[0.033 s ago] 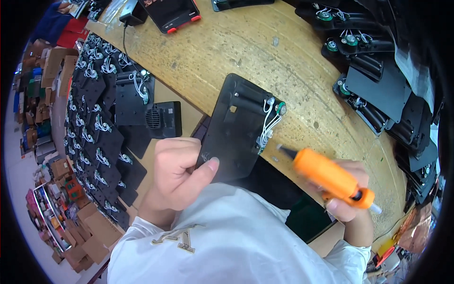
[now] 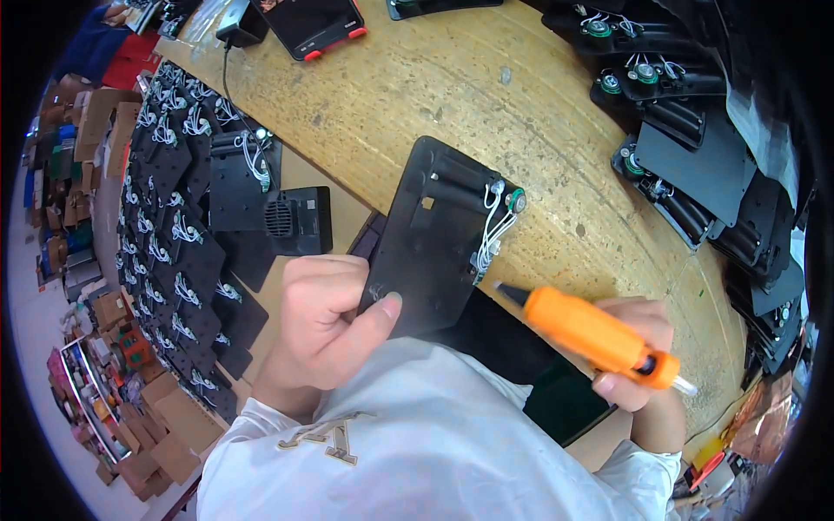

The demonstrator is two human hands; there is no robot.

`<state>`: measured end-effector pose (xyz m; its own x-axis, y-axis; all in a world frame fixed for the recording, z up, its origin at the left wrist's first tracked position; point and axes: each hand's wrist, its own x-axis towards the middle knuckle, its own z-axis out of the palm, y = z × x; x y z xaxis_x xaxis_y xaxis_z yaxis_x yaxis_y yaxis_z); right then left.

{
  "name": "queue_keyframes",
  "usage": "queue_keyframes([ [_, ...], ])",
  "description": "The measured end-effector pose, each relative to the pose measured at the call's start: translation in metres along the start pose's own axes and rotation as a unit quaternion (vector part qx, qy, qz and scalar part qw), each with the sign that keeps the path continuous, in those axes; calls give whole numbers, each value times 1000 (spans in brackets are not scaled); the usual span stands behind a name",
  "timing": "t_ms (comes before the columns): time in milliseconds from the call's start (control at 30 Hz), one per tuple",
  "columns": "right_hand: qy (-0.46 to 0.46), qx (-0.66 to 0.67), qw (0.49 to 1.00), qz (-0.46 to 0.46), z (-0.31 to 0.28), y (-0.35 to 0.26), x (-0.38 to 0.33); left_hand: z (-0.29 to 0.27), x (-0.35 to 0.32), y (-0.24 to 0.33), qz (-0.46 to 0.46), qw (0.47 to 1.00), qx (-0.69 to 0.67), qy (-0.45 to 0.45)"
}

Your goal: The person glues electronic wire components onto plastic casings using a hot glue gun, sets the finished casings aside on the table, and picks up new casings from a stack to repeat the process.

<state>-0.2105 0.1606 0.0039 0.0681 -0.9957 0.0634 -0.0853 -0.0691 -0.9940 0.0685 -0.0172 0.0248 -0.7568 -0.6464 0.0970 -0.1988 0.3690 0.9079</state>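
Observation:
Pinched at its lower left corner by my left hand [image 2: 330, 317] is a flat black plastic panel [image 2: 421, 247], tilted over the table's near edge. White wires run down its right side from a round green-rimmed part [image 2: 515, 201] to a small green board [image 2: 480, 265]. My right hand [image 2: 638, 347] is closed round an orange hot glue gun [image 2: 584, 326]. Its dark nozzle points up and left, a short way right of the board and apart from it. A clear glue stick [image 2: 685, 385] pokes out of the gun's back end.
Many similar wired panels [image 2: 165, 234] cover the surface at left, beside a black device with a round grille [image 2: 300, 221]. More black panels [image 2: 695, 165] are stacked at right. A red-cornered phone or tablet [image 2: 313, 26] lies at the far edge of the wooden table [image 2: 373, 95].
My right hand has brought the glue gun slightly left, its nozzle nearer the panel's small board. My left hand and the panel stay almost where they were.

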Motion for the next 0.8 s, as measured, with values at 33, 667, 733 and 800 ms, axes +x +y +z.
queue_keyframes([
  [33,-16,-38,999,-21,2,2,1,1,0,1,0,1000,-5,0],
  [667,40,-183,982,3,13,7,-1,4,-2,-3,11,1000,-13,3],
  [733,37,-195,980,12,13,6,0,5,-2,-3,9,1000,-16,8],
  [800,33,-207,978,20,14,4,1,4,-2,-3,7,1000,-20,14],
])
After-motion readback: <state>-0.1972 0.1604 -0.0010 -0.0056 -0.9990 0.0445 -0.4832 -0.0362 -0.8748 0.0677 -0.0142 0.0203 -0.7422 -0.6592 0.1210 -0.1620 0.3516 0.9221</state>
